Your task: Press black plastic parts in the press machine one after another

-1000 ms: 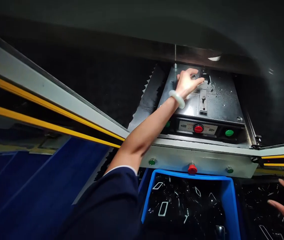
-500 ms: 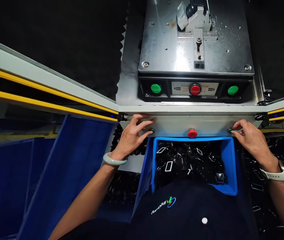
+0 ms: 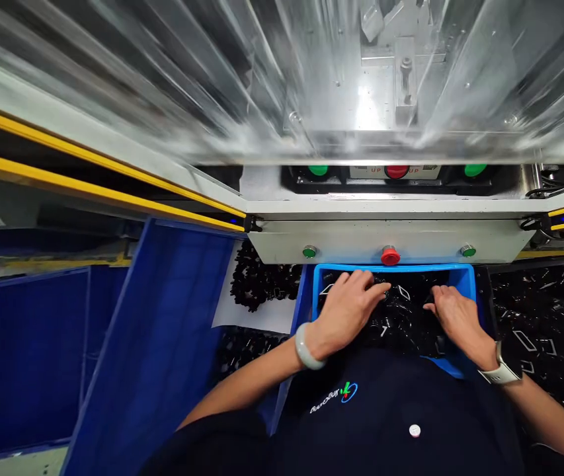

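My left hand (image 3: 350, 305), with a pale bangle at the wrist, is over the left part of a blue bin (image 3: 395, 268). Its thumb stands apart from the bent fingers, and I see nothing held. Over the bin's right side is my right hand (image 3: 455, 314), below a white-strapped watch. Its thumb and fingers are spread, with nothing visible in them. Glossy black parts (image 3: 401, 324) fill the bin beneath both hands; some have pale rectangular outlines. Whether fingertips touch these parts is hard to tell.
The machine's front panel (image 3: 351, 239) carries a left green button (image 3: 310, 251), a red button (image 3: 390, 255) and a right green button (image 3: 468, 250). A clear, streaked guard (image 3: 262, 99) covers the metal fixture (image 3: 404, 73). More black parts (image 3: 534, 324) lie right; blue boards (image 3: 157, 317) stand left.
Both hands have left the panel's green buttons and moved inward and down over the bin. The transparent guard has come down in front of the fixture, and the scene behind it looks brighter.
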`<action>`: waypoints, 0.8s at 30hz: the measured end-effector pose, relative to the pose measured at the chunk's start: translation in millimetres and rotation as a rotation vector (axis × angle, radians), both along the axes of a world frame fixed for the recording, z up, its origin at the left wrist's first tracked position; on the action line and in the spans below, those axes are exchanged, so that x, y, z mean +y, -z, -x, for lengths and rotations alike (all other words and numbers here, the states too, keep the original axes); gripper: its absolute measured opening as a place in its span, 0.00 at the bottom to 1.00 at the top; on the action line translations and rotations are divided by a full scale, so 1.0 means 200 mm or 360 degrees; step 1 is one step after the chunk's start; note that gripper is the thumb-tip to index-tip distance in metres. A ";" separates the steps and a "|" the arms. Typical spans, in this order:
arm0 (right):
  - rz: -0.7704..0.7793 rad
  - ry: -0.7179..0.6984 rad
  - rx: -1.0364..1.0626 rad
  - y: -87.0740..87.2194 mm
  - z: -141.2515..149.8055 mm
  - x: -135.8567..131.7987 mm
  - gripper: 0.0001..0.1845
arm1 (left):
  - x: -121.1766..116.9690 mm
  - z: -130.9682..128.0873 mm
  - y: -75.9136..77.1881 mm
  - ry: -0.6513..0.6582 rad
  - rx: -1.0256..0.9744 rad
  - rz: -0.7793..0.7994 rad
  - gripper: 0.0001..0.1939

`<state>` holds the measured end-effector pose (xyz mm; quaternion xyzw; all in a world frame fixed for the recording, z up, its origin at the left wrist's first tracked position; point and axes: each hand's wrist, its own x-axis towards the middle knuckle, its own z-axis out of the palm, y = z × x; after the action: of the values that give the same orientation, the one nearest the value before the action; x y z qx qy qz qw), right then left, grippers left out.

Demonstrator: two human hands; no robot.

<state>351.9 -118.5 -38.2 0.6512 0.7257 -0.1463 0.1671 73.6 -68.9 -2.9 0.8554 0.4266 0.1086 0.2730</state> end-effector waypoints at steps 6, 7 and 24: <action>0.0005 -0.0030 0.0096 0.02 -0.01 0.00 0.02 | 0.06 -0.08 0.04 0.0159 0.0406 -0.0127 0.20; 0.0000 -0.0019 0.0118 0.00 -0.01 -0.01 0.02 | 0.08 -0.06 0.04 0.0188 0.0434 -0.0169 0.19; -0.0988 0.0020 0.1498 -0.39 0.17 0.09 0.10 | 0.00 0.00 -0.05 -0.0406 -0.0917 0.0186 0.22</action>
<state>318.5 -101.0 40.4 0.5386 0.7271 -0.2017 -0.3749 74.4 -69.9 7.0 0.7120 0.4411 0.3549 0.4155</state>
